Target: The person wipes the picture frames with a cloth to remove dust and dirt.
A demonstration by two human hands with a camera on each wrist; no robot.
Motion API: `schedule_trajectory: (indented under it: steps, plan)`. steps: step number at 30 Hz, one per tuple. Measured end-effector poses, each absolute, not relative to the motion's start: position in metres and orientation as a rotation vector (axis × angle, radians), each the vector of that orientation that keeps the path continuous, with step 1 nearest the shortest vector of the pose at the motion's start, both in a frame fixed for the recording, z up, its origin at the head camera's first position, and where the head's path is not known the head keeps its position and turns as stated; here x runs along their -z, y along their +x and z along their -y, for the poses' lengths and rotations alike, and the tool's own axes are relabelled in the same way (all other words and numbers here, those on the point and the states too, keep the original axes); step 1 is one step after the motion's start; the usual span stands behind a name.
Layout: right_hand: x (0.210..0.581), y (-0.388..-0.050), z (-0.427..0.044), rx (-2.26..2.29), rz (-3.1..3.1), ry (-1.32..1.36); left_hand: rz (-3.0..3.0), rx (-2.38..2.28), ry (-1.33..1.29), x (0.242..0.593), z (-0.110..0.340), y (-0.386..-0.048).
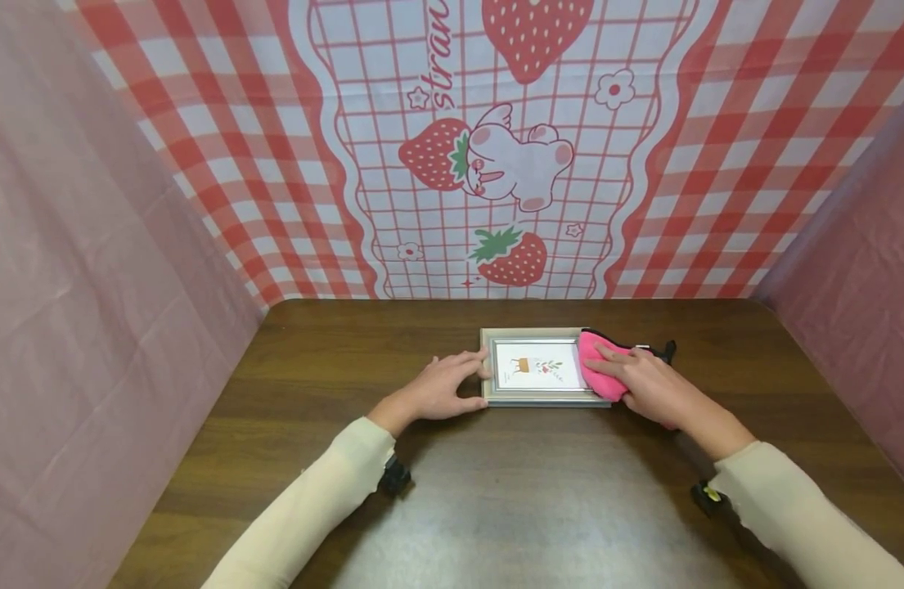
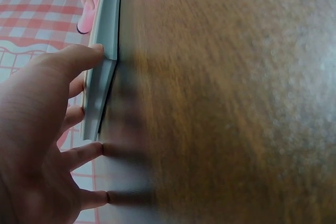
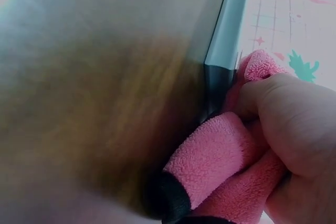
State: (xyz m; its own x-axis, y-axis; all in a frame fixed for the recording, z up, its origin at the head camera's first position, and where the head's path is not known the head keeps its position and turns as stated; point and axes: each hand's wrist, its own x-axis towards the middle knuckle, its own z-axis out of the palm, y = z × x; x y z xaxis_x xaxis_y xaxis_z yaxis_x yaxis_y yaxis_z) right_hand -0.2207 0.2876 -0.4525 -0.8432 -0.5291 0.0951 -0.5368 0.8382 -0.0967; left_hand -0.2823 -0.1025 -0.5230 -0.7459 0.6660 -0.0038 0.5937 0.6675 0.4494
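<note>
A light-rimmed picture frame [image 1: 547,400] lies flat on the wooden table, its small plant picture facing up. My left hand [image 1: 443,389] touches the frame's left end, thumb at the near corner and fingers spread. In the left wrist view the thumb of my left hand [image 2: 39,114] rests on the frame's side [image 2: 107,30], and two fingertips stand on the table beyond its end. My right hand [image 1: 654,391] grips a bunched pink cloth [image 1: 599,378] over the frame's right end. The right wrist view shows folds of the cloth [image 3: 212,153] below my right hand [image 3: 299,129], beside the frame's corner [image 3: 228,40].
The brown table [image 1: 496,499] extends in front of the frame. Behind it hangs a red-and-white checked cloth with strawberries [image 1: 334,204]. Pink curtains hang at the left [image 1: 98,286] and right [image 1: 856,237]. Small dark devices are on both wrists.
</note>
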Motion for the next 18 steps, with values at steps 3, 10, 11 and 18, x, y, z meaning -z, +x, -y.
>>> schedule_trajectory:
  steps: [3,10,11,18]
  plan:
    - [0.45,-0.229,-0.286,-0.171,2.964,0.844,-2.706,-0.654,1.024,0.521,0.102,-0.282]
    - [0.449,-0.248,-0.284,-0.176,3.001,0.793,-2.707,-0.638,1.017,0.524,0.102,-0.283]
    - [0.449,-0.25,-0.284,-0.18,3.002,0.79,-2.702,-0.644,1.016,0.524,0.103,-0.283]
    - [0.446,-0.261,-0.284,-0.203,3.012,0.781,-2.679,-0.67,1.024,0.517,0.102,-0.28]
